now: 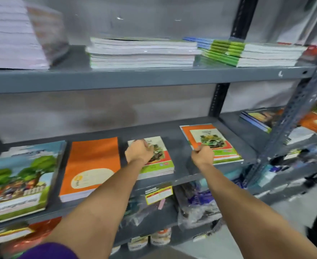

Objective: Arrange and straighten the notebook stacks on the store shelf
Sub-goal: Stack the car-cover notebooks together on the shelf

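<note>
1. Grey painted steel shelf (182,131), slotted uprights; one dark upright at the back, one angled grey post (292,120) at right between this bay and the next.
2. Middle shelf, left to right: tree-cover stack (21,176), plain orange stack (92,161), car-cover stack (161,163), second car-cover stack (212,144) with orange top band. All lie flat with glossy card covers, and gaps separate the stacks.
3. Left hand (140,152) rests on the car-cover stack's top cover, fingers curled loosely, palm down. Can't tell if it grips anything.
4. Right hand (202,156) is closed into a fist at the near-left corner of the second car-cover stack, seemingly pinching that corner. That stack is skewed relative to the shelf edge; its top copies are fanned slightly.
5. Nothing blocks either arm; bare shelf lies between the two stacks.
6. Upper shelf: tall white paper stack (11,34) at left with a clear wrapped bundle beside it, white-edged notebook stack (142,53) in the middle, green-and-blue-spined stack (247,52) at right, rotated off square.
7. Lower shelf: crumpled plastic bags (197,206), a yellow price tag (158,194) with unreadable print, and small jars below.
8. Neighbouring bay at right holds more notebooks (262,118), blurred.
9. Writing: the orange cover has a cream label oval with a logo, illegible. Script on the tree cover is too blurred to read.
10. Purple sleeve (47,251) at bottom left.
</note>
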### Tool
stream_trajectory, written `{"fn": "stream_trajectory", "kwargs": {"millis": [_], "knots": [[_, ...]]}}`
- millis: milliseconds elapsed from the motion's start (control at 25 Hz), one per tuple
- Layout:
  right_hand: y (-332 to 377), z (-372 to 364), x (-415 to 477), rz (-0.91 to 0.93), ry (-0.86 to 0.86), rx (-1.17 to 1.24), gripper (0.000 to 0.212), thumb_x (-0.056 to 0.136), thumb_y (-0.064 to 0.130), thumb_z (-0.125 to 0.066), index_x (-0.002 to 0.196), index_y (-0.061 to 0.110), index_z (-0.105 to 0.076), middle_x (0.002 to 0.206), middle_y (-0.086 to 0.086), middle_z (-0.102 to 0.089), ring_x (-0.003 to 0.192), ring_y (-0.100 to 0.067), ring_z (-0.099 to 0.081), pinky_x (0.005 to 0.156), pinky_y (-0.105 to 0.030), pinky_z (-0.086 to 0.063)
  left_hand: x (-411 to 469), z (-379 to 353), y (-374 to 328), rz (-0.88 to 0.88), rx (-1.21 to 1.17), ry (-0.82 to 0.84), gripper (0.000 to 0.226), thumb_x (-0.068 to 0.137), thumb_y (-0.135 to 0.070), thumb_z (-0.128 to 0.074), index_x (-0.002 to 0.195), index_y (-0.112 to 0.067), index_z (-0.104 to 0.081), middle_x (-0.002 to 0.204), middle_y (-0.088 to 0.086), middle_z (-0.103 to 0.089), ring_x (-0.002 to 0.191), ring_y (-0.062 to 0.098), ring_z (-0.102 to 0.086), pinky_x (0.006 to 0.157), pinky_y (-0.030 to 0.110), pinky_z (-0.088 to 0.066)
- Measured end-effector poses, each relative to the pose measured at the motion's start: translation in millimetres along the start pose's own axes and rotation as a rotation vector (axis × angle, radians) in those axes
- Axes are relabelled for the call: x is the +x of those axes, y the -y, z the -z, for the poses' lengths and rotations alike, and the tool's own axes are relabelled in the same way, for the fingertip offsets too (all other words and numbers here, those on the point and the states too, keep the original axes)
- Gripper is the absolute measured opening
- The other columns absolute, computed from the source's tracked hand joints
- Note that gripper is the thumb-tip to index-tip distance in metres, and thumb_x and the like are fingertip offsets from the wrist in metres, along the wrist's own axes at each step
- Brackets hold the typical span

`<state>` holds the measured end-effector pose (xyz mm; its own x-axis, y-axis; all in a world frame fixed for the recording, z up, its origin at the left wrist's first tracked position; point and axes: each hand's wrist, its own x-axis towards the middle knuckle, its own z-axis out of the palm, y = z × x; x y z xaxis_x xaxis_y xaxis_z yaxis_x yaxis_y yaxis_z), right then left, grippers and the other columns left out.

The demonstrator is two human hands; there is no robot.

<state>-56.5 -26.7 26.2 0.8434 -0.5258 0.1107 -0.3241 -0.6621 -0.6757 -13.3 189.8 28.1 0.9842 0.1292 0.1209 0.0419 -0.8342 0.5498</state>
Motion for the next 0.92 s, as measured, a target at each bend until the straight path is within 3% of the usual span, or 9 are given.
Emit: {"fn": "stream_trajectory", "kwargs": {"millis": [160,200,280,360,480,640,720,840,920], "knots": [[-62.6,37.3,56.1,-0.066,0.018,-0.133,0.009,0.080,0.009,-0.061,0.077,0.000,-0.063,0.087,-0.021,-0.068,0.098,-0.038,-0.063,0.079,-0.036,-0.051,3.5,-59.3,-80.8,-0.077,0.041,0.038,0.033,0.083,-0.050,-0.056,0.086,-0.020,-0.072,0.096,0.002,-0.073,0.095,0.026,-0.068,0.075,0.032,-0.052],[-75.7,42.3,65.5,-0.081,0.053,-0.190,0.012,0.082,0.013,-0.062,0.085,0.002,-0.063,0.096,-0.022,-0.066,0.110,-0.036,-0.058,0.083,-0.034,-0.049,2.3,-71.8,-95.7,-0.090,0.050,0.058,0.036,0.083,-0.052,-0.056,0.088,-0.019,-0.073,0.096,0.003,-0.073,0.095,0.027,-0.068,0.075,0.033,-0.053],[-99.0,51.2,83.2,-0.156,0.146,-0.254,0.039,0.084,0.025,-0.066,0.115,0.002,-0.057,0.129,-0.024,-0.053,0.128,-0.031,-0.045,0.082,-0.030,-0.046,-2.0,-101.4,-124.6,-0.094,0.036,0.113,0.039,0.082,-0.053,-0.057,0.093,-0.019,-0.072,0.099,0.003,-0.073,0.096,0.028,-0.069,0.078,0.034,-0.055],[-113.8,57.5,95.7,-0.205,0.212,-0.197,0.059,0.082,0.034,-0.068,0.130,0.008,-0.049,0.137,-0.016,-0.049,0.118,-0.028,-0.054,0.078,-0.028,-0.047,-10.7,-127.3,-146.1,-0.099,0.014,0.182,0.038,0.083,-0.051,-0.056,0.094,-0.018,-0.071,0.099,0.004,-0.072,0.095,0.029,-0.068,0.078,0.036,-0.056],[-128.3,65.8,106.7,-0.180,0.145,-0.057,0.052,0.082,0.037,-0.069,0.126,0.011,-0.057,0.114,-0.011,-0.067,0.096,-0.025,-0.067,0.080,-0.029,-0.054,-19.0,-149.3,-164.5,-0.105,-0.013,0.201,0.036,0.090,-0.045,-0.051,0.089,-0.014,-0.069,0.092,0.008,-0.071,0.085,0.029,-0.068,0.072,0.037,-0.058],[-132.0,63.0,104.1,-0.057,0.021,-0.245,0.035,0.088,0.041,-0.061,0.094,0.008,-0.067,0.082,-0.012,-0.070,0.079,-0.030,-0.066,0.059,-0.028,-0.047,-20.4,-155.2,-168.4,-0.094,0.008,0.161,0.036,0.091,-0.046,-0.049,0.091,-0.016,-0.071,0.093,0.004,-0.069,0.082,0.026,-0.068,0.069,0.036,-0.058],[-127.7,58.9,104.5,-0.106,0.008,-0.162,0.037,0.088,0.043,-0.061,0.085,0.006,-0.065,0.080,-0.013,-0.068,0.076,-0.030,-0.065,0.057,-0.028,-0.045,-20.3,-154.9,-171.9,0.021,-0.098,0.178,0.036,0.091,-0.044,-0.052,0.093,-0.013,-0.071,0.093,0.006,-0.071,0.085,0.027,-0.068,0.070,0.036,-0.058],[-121.8,53.9,114.1,-0.236,0.045,0.003,0.038,0.089,0.040,-0.060,0.089,0.002,-0.065,0.083,-0.015,-0.066,0.074,-0.030,-0.063,0.060,-0.031,-0.047,-13.4,-146.1,-168.0,0.234,-0.308,0.194,0.036,0.091,-0.037,-0.055,0.096,-0.004,-0.068,0.098,0.014,-0.071,0.089,0.032,-0.068,0.071,0.037,-0.056],[-115.7,50.0,116.4,-0.276,0.070,0.050,0.036,0.089,0.039,-0.060,0.083,0.003,-0.061,0.076,-0.012,-0.061,0.073,-0.030,-0.061,0.061,-0.031,-0.045,-8.9,-136.9,-157.1,0.256,-0.326,0.195,0.029,0.091,-0.028,-0.057,0.093,-0.002,-0.070,0.096,0.015,-0.072,0.087,0.031,-0.069,0.069,0.036,-0.056]]}}
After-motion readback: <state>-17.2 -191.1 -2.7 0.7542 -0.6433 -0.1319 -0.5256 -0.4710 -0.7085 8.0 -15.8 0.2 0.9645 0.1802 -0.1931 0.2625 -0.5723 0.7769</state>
